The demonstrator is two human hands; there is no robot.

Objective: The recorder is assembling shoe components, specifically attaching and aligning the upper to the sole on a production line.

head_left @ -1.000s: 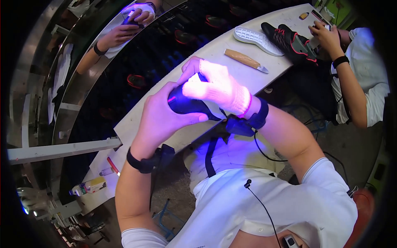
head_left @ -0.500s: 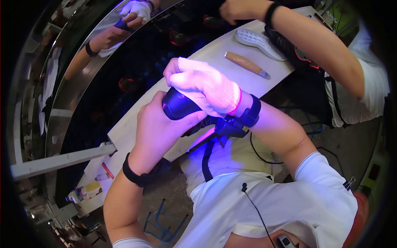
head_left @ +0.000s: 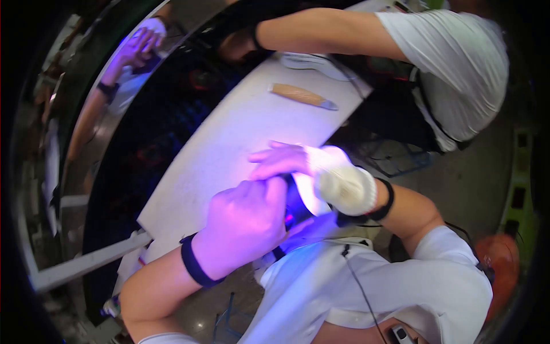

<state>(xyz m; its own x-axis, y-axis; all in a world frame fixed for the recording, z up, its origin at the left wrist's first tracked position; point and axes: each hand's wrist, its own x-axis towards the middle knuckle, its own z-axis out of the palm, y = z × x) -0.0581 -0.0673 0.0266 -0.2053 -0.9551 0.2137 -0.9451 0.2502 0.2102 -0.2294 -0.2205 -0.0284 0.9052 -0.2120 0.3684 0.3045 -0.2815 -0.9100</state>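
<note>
My left hand (head_left: 246, 215), bare with a black wristband, is closed round a dark shoe (head_left: 294, 199) in front of my body. Most of the shoe is hidden behind my fingers. My right hand (head_left: 303, 166) wears a white fingerless glove and lies over the shoe's upper side. Its fingers stretch out to the left past the left hand's knuckles, slightly blurred, and its thumb is hidden. Bright violet light falls on both hands. Beyond them, a tool with a wooden handle (head_left: 295, 93) and a metal tip rests on the pale worktop (head_left: 229, 137).
A white shoe sole (head_left: 315, 65) lies at the worktop's far end. A co-worker's arm (head_left: 326, 31) reaches over it toward the dark curved surface (head_left: 166, 109) along the left. A pale metal bar (head_left: 97, 261) juts in at lower left. An orange-red object (head_left: 501, 258) stands at right.
Both hands and the shoe have come nearer my body and to the right. My right hand's curled fingers have straightened out. The co-worker's arm has reached farther left.
</note>
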